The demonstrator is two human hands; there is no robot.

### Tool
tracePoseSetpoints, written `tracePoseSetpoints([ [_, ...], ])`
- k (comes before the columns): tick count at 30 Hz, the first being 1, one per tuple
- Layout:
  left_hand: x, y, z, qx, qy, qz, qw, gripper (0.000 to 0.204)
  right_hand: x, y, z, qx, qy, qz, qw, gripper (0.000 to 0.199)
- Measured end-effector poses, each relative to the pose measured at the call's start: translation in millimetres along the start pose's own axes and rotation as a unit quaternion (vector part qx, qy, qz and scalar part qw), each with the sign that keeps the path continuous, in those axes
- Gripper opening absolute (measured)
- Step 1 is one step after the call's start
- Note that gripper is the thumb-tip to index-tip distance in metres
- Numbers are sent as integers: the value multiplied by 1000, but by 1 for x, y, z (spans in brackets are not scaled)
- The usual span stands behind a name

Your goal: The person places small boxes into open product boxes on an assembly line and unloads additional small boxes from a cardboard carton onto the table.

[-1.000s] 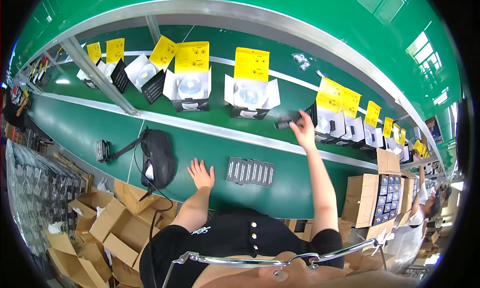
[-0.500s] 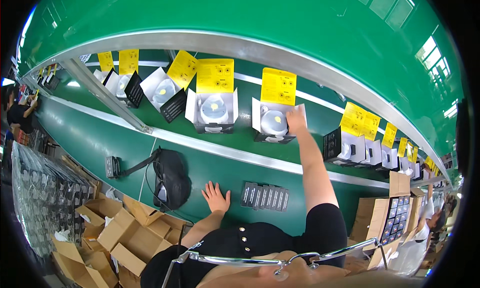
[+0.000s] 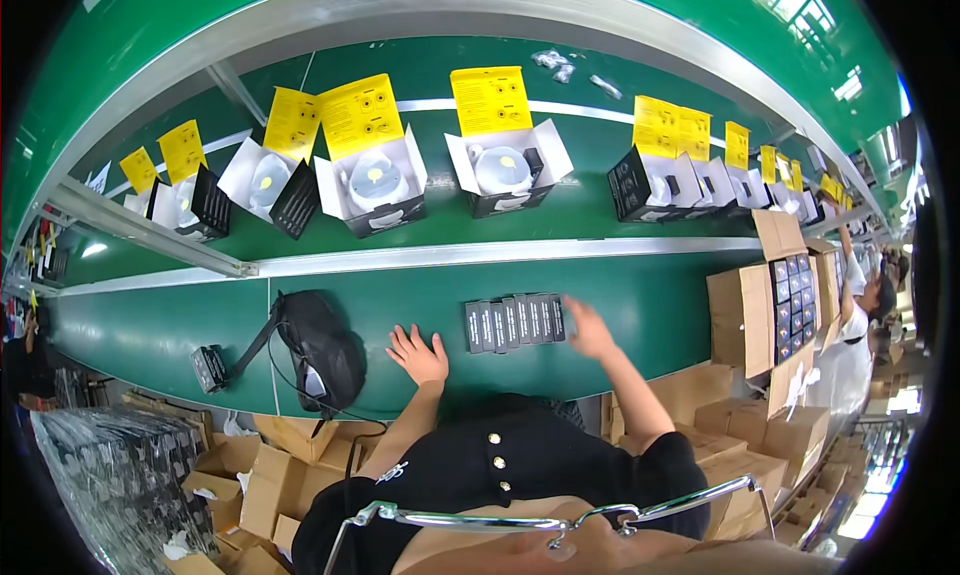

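Note:
My left hand [image 3: 418, 356] lies flat on the green bench with its fingers spread, holding nothing. My right hand [image 3: 590, 331] is at the right end of a row of small black boxes [image 3: 514, 323], fingers apart and no box in its grasp; whether a fingertip touches the last box I cannot tell. Beyond the row, on the raised line, stands an open carton with a yellow printed flap [image 3: 491, 100]. Inside its white walls sit a round white device [image 3: 502, 169] and a small black box [image 3: 534, 161] at the right.
More open cartons [image 3: 372, 184] with yellow flaps stand along the line. A black bag [image 3: 322, 350] and a small black stack [image 3: 209, 368] are on the bench at left. A brown carton [image 3: 741, 320] full of small boxes is at right, and a co-worker [image 3: 857, 320] stands beyond it.
My right hand has come back from the open carton to the row of small boxes; a small black box shows inside that carton. My left hand stays flat on the bench. The view has shifted.

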State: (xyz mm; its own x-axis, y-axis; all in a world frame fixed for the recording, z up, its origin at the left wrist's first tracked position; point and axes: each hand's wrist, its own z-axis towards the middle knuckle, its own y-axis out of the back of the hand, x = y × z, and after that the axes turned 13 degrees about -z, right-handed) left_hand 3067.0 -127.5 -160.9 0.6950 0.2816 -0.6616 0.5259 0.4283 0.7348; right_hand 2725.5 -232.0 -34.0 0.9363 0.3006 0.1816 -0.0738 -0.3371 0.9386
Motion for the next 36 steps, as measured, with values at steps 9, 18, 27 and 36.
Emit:
tracePoseSetpoints([
  [9, 19, 6, -7, -2, -17, 6, 1000, 53, 39, -46, -63, -98, -10, -99, 990, 86],
  [18, 32, 10, 0, -16, -9, 8, 1000, 52, 54, -85, -44, -160, -303, 14, 939, 97],
  [27, 50, 36, 12, -9, -17, -22, 1000, 52, 48, -46, 15, -358, -219, 223, 880, 63],
  [36, 66, 56, 22, -17, 3, -11, 1000, 52, 210, 187, 218, -271, 199, 141, 931, 67],
])
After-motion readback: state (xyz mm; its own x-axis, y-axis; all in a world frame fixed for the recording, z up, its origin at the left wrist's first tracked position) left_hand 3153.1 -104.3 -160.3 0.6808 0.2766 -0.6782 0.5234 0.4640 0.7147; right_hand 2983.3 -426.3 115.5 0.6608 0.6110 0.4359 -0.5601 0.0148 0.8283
